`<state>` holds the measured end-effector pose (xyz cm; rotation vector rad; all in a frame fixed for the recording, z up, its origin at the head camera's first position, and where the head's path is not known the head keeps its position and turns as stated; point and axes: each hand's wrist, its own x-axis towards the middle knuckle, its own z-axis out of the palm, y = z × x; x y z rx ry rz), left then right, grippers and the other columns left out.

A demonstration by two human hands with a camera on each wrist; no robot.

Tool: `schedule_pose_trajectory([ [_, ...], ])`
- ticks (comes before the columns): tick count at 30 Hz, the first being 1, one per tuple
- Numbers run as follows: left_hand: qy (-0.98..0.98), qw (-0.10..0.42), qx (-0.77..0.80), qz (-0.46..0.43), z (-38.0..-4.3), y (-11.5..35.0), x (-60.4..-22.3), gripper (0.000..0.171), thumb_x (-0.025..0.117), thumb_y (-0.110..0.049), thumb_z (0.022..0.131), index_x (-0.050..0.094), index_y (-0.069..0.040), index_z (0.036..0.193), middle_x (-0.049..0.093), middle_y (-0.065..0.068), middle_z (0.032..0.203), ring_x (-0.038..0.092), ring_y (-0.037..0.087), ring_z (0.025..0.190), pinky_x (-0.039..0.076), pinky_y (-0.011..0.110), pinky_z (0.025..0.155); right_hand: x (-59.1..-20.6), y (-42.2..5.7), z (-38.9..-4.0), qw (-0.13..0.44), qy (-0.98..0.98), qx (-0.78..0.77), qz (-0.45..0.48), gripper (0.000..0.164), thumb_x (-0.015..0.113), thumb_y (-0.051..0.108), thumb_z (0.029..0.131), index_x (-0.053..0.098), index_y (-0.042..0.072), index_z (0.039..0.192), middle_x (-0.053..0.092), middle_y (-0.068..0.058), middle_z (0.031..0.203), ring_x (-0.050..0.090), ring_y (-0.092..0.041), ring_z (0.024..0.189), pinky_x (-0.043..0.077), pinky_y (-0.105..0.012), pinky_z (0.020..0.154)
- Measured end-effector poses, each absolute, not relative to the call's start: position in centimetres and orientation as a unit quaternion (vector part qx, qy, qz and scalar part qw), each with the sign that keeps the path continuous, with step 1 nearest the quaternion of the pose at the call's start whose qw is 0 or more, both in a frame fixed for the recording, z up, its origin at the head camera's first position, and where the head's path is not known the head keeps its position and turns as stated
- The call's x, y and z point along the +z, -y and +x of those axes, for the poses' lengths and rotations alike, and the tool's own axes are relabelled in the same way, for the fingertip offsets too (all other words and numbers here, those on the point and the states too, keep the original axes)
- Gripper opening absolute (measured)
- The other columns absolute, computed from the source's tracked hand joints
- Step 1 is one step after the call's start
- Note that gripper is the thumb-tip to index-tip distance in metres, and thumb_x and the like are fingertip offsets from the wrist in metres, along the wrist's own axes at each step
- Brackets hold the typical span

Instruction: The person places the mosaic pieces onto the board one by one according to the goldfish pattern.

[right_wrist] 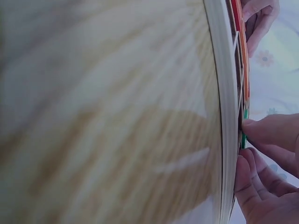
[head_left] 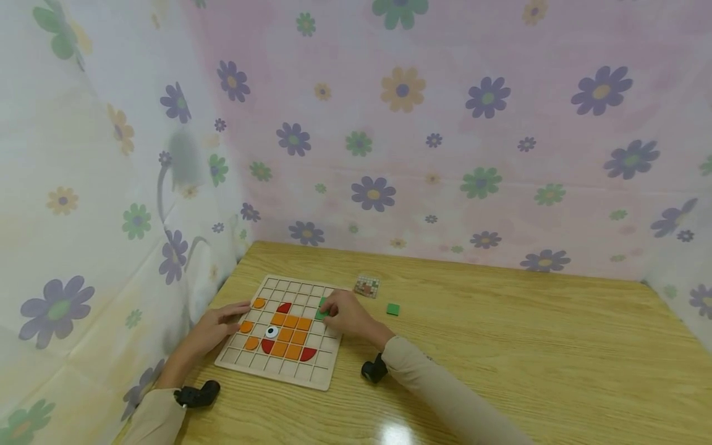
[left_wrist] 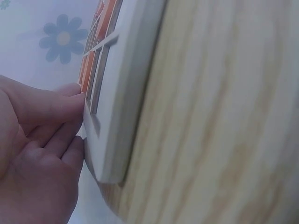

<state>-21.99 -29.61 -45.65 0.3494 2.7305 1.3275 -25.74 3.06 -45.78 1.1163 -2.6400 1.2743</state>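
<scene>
A wooden grid board (head_left: 300, 371) lies on the table, bearing orange squares (head_left: 290, 321), orange rounded pieces (head_left: 246, 327), red rounded pieces (head_left: 308, 354) and an eye piece (head_left: 271, 332). At its left edge, my left hand (head_left: 207, 334) touches the rim with its thumb and fingertips, fingers fairly straight. Over the right side, my right hand (head_left: 350, 314) pinches a green square tile (right_wrist: 244, 133) at the board's surface; its fingers partly cover the green (head_left: 322, 301) there. Another green tile (head_left: 393, 309) lies on the table, right of that hand.
Behind the right hand lies a small picture card (head_left: 368, 285) with a gridded pattern. The wood-grain table (head_left: 528, 346) extends to the right. Flowered cloth walls (head_left: 445, 154) stand at the back and left. Black wrist devices (head_left: 199, 394) are worn on both arms.
</scene>
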Motion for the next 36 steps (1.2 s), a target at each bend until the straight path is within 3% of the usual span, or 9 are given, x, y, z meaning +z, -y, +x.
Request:
schedule_pose_trajectory([
  [26, -0.89, 0.046, 0.439, 0.112, -21.9, 29.3, -45.5, 0.041, 0.055, -0.001, 0.091, 0.053, 0.003, 0.132, 0.044, 0.017, 0.142, 0.028, 0.04, 0.136, 0.028, 0.053, 0.104, -45.4, -3.7, -25.0, -0.025, 0.846, 0.407, 0.344, 0.015, 0.065, -0.003, 0.083, 0.072, -0.001, 0.097, 0.058, -0.011, 0.091, 0.06, -0.016, 0.077, 0.049, -0.022, 0.066],
  [36, -0.887, 0.047, 0.447, 0.104, -21.9, 29.3, -45.2, 0.042, 0.057, -0.001, 0.09, 0.054, 0.002, 0.132, 0.044, 0.018, 0.142, 0.026, 0.042, 0.136, 0.027, 0.055, 0.104, -44.3, -5.6, -24.3, -0.04, 0.851, 0.399, 0.338, 0.016, 0.063, 0.004, 0.086, 0.07, 0.004, 0.1, 0.058, -0.006, 0.094, 0.055, -0.018, 0.082, 0.049, -0.029, 0.07],
])
